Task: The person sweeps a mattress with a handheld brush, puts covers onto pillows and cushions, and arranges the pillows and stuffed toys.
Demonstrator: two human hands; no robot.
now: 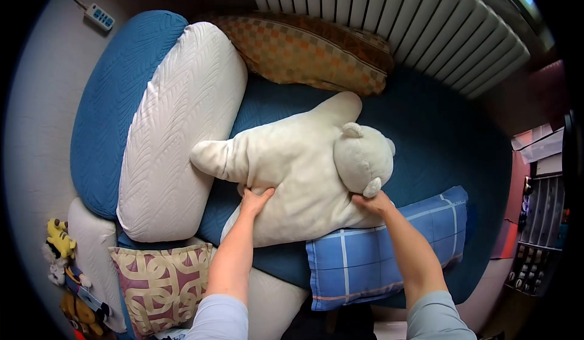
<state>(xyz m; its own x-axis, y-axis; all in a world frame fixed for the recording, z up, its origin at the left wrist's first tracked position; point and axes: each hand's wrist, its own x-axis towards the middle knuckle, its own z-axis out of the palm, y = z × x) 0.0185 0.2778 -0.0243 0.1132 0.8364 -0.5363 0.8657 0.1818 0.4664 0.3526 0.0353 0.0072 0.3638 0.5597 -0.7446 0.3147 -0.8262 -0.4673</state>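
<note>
A large cream-white plush bear (292, 157) lies stretched across the dark blue sofa seat (426, 127), its rounded head to the right and its limbs spread. My left hand (255, 201) grips the near side of its body, thumb on top and the other fingers mostly hidden in the plush. Close under the bear's ear, my right hand (372, 203) holds the near side by the head; its fingertips are partly hidden. The plush's near right limb rests against a blue checked pillow (353, 267).
Upright at the left stand a white quilted cushion (176, 133) and a blue quilted cushion (115, 108). A brown checkered pillow (304, 51) leans below the white radiator (389, 17). In front lies a purple-and-beige patterned cushion (161, 285); small plush toys (61, 239) and a power strip (99, 17) sit farther left.
</note>
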